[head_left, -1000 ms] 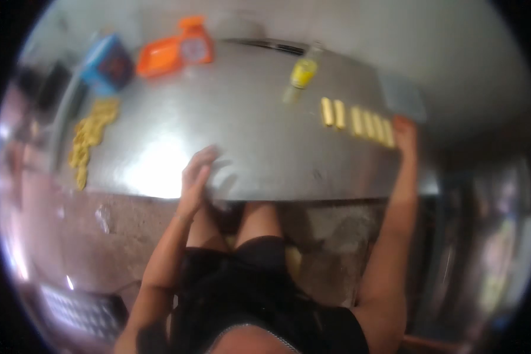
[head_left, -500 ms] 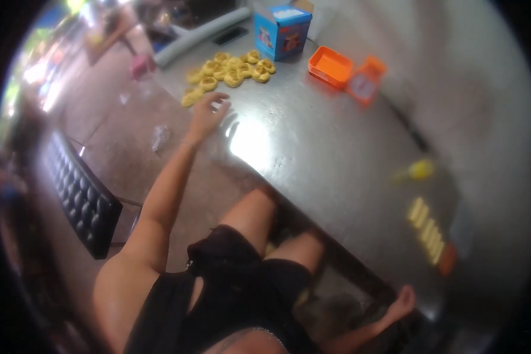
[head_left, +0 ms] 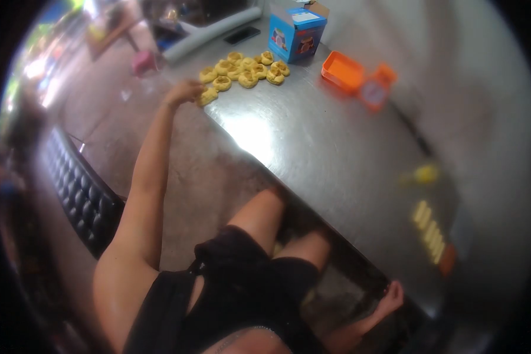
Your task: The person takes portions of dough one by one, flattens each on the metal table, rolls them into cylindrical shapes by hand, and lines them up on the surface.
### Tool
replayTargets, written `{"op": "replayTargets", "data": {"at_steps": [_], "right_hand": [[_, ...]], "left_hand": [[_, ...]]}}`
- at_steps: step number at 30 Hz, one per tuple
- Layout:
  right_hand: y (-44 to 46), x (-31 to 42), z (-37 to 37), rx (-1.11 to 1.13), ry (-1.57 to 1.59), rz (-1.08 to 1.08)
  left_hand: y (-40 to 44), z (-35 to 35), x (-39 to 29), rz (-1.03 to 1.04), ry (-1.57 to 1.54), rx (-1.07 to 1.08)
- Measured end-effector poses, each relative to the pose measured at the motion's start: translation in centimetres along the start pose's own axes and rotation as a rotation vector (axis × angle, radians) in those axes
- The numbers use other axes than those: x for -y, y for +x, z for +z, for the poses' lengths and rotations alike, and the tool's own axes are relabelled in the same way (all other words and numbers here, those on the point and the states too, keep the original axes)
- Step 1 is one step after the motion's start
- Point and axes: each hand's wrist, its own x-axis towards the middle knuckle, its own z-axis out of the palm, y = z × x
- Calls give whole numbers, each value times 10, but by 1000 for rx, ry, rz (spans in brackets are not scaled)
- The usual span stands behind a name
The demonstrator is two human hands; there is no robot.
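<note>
My left hand (head_left: 186,92) reaches out over the table's far left edge. Its fingers extend to the left side of a yellow dough piece (head_left: 207,97) and appear to touch it; the fingertips are partly hidden. That piece lies at the near end of a cluster of several hollowed yellow dough pieces (head_left: 248,78). Low at the right, beside the table edge, rests my right hand (head_left: 390,298) with its fingers loosely curled and no object visible in it.
On the metal table (head_left: 312,153) stand a blue box (head_left: 298,38), an orange tray (head_left: 343,72) and an orange scale (head_left: 374,93). Farther right are a blurred yellow object (head_left: 426,174) and a row of pale yellow sticks (head_left: 429,232). A black tufted chair (head_left: 85,189) stands left.
My left hand has moved left, from in front of the dough pieces to the left side of the nearest one. My right hand has drawn slightly back from the table edge. The view has shifted slightly.
</note>
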Motion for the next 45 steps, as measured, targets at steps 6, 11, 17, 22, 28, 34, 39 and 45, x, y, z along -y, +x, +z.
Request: {"op": "replayTargets", "data": {"at_steps": [6,11,17,22,28,34,39,45], "right_hand": [[-10,18,20,37,22,-25],[-8,8,19,43,9,-108],[-19,19,18,25,36,-95],[-27,26,14,-1,78,-86],[-27,110,73,111,165,-161],[-23,149,143,295,152,-362],[-24,157,174,329,-88,-624],[-27,173,218,333,-149,-816]], "left_hand": [[0,5,-5,84,-45,102],[-6,22,-15,43,168,28],[-18,50,-17,189,542,-245],[-92,93,-127,309,-79,187],[-160,270,-247,641,-120,713],[-193,400,-277,498,-251,1112],[-203,402,-252,942,7,237],[-223,370,-234,1176,182,328]]}}
